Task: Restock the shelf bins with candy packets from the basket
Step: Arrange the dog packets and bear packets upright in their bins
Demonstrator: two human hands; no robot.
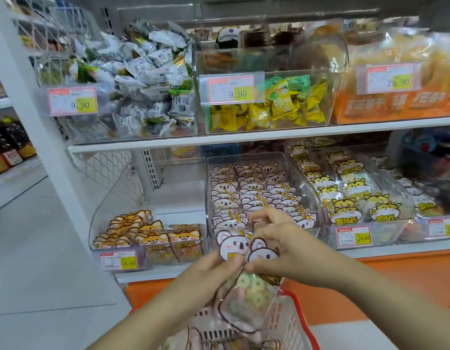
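Observation:
Both hands hold koala-headed candy packets (246, 296) in front of the lower shelf, above the red basket (292, 324). My left hand (214, 266) pinches a packet's koala top from the left. My right hand (277, 251) grips the other koala top, fingers curled over it. The clear bodies with pastel ring candies hang down toward the basket. Just behind stands the clear koala bin (309, 198), packed with rows of the same packets. More packets lie in the basket, partly hidden by my arms.
Left of the koala bin is a clear bin of orange fox packets (153, 238), partly filled. A bin of yellow tiger packets (355, 200) stands to the right. The upper shelf carries bins of wrapped sweets (143, 79). A white upright post (49, 137) stands at the left.

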